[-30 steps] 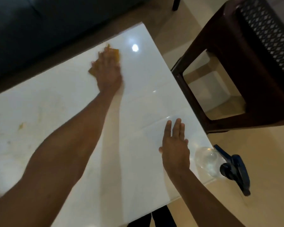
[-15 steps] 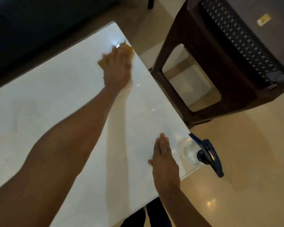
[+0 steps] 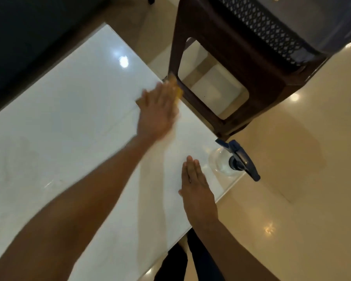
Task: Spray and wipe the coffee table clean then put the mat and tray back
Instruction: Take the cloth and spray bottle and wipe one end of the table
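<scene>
Coffee table (image 3: pixel 73 122): a glossy white slab with faint pale veining, running slantwise across the room; ceiling lights glint off it near the far end. It takes up most of the floor space in front of the person.
Cloth (image 3: pixel 175 89): one yellow-orange rag, mostly hidden under the left hand, with a bit poking out at the table's right edge, just beside the stool leg. It is blurred.
Spray bottle (image 3: pixel 230 162): one, clear body with a dark blue trigger head, lying on its side at the near right corner of the table, the head hanging over the edge.
Left hand (image 3: pixel 157 112): flat, fingers stretched out, pressing down on the cloth at the right edge of the table. Motion blur smears the fingertips.
Right hand (image 3: pixel 197 188): flat too, fingers straight and together, palm resting on the tabletop close to the bottle but not touching it. It holds nothing.
Stool (image 3: pixel 241 63): one dark brown plastic stool with a lattice top, standing on the cream tiles right against the table's edge.
Sofa (image 3: pixel 28 43): one dark piece along the far side.
</scene>
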